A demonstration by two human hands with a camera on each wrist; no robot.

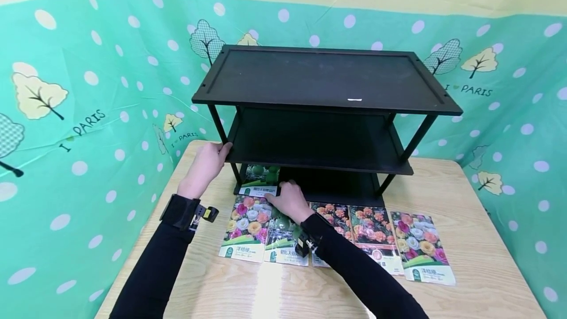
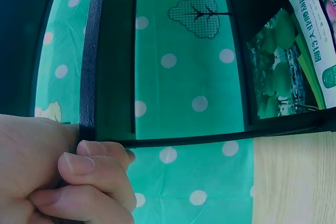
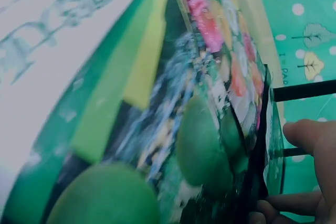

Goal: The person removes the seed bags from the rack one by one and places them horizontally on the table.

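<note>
A black three-tier shelf rack (image 1: 319, 80) stands on the table. My left hand (image 1: 205, 167) grips its left front post at the middle shelf, fingers curled in the left wrist view (image 2: 94, 182). On the bottom shelf's left end lies a green-gourd seed packet (image 1: 259, 181), its white lower edge toward me. My right hand (image 1: 292, 201) pinches that packet at its front right corner, thumb at the front edge. Below the hand, on the table, lies another gourd packet (image 1: 283, 245), partly covered by the wrist. A rose-like flower packet (image 1: 245, 230) lies to its left.
Two orange-flower packets (image 1: 376, 235) lie right of the gourd packet, one partly under my right forearm. Another mixed-flower packet (image 1: 423, 247) is at the row's right end. A green dotted cloth (image 1: 110, 112) surrounds the wooden table (image 1: 478, 240).
</note>
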